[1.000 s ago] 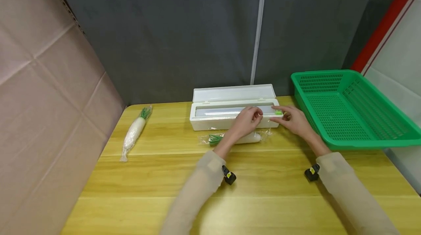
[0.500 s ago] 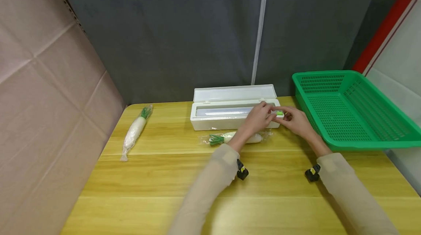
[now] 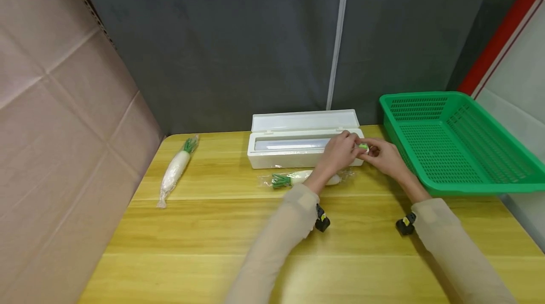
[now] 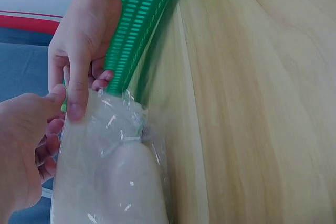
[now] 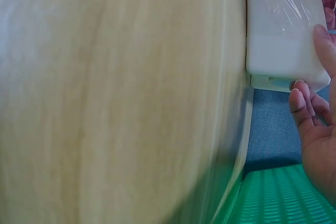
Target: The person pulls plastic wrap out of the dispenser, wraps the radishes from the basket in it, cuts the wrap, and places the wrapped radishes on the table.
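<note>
A long white cling film box (image 3: 281, 159) stands with its lid (image 3: 304, 120) up; a film roll (image 3: 289, 145) lies inside. My left hand (image 3: 339, 152) pinches at the green slide cutter (image 3: 364, 146) near the box's right end, its fingertips partly hidden. My right hand (image 3: 385, 158) grips that end, the thumb on the front wall in the left wrist view and the fingers round the end in the right wrist view. Clear film clings to the box front. Before it lies a film-wrapped white radish (image 3: 300, 177) with green stalks, partly behind my left wrist.
Another wrapped white radish (image 3: 175, 170) lies at the table's left. A green perforated basket (image 3: 464, 186) stands close to my right forearm. The box sits near the table's back edge, before a dark grey curtain (image 3: 238, 58).
My left hand has moved right along the box to the green slide cutter, next to the right hand. The right hand stays at the box's end. Both radishes lie still.
</note>
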The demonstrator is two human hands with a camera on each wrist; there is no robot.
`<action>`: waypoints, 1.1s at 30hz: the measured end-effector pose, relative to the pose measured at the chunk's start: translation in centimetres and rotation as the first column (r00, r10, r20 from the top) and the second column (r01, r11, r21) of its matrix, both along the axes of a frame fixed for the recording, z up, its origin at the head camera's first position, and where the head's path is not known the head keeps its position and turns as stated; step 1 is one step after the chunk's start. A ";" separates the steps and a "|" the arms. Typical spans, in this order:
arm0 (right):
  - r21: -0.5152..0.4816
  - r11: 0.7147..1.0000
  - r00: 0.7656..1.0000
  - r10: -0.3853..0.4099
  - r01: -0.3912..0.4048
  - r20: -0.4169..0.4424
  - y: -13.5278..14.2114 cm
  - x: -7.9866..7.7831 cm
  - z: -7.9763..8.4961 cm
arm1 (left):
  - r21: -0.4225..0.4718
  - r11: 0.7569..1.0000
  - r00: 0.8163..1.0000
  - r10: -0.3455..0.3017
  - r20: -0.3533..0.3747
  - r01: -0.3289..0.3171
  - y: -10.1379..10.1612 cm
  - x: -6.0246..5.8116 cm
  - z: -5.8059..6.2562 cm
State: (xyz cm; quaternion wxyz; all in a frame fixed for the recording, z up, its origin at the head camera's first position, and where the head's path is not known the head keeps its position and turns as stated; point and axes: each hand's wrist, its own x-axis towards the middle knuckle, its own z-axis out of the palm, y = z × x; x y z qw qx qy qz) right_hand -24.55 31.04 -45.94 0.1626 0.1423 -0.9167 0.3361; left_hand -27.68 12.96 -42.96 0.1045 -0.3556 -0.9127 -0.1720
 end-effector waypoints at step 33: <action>0.034 0.999 1.000 0.009 -0.010 0.015 0.1 -0.2 0.3 | 0.062 0.995 0.997 0.075 0.030 -0.077 0.3 -0.1 -0.3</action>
